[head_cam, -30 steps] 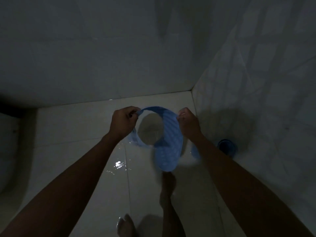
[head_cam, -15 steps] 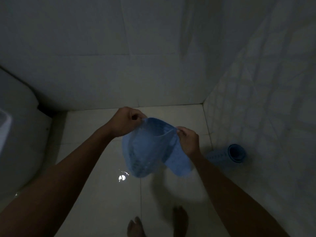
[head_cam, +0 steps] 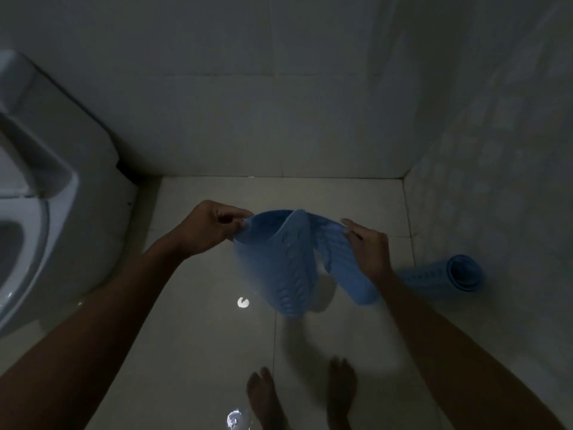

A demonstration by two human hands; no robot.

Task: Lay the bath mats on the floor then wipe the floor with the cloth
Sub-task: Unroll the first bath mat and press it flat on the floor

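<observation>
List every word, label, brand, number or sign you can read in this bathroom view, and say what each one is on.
None can be read. No print shows on the blue bath mat held by the left hand and right hand, the rolled mat on the floor, the toilet or the wall tiles; the picture is dim.

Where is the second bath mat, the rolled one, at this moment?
In the head view, the rolled blue bath mat lies on the floor at the right, against the right wall, just beyond the right hand.
</observation>
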